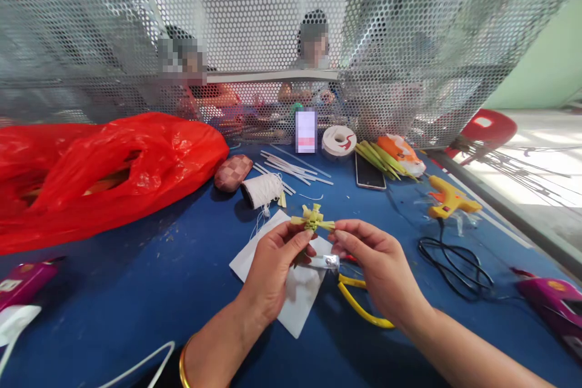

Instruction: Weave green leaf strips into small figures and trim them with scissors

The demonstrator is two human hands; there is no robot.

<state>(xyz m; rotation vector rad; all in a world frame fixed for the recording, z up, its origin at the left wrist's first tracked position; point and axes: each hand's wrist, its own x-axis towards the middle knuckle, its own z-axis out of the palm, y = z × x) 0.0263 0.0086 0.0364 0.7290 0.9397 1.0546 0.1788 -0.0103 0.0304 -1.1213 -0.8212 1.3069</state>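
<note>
A small piece folded from pale green leaf strips is held up above the table, with short strip ends sticking out on several sides. My left hand grips it between thumb and fingers. On its other side, my right hand pinches the tip of the strip pointing right. Just below, a pair of yellow-handled pliers or cutters lies with its metal head partly behind my hands. Under them is a white sheet of paper. Beyond my left hand lies a spool of white thread with loose ends.
A red plastic bag covers the back left. White strips, a ribbon roll, a dark phone and green leaves lie at the back. A yellow glue gun is at right. Behind a perforated screen, people sit.
</note>
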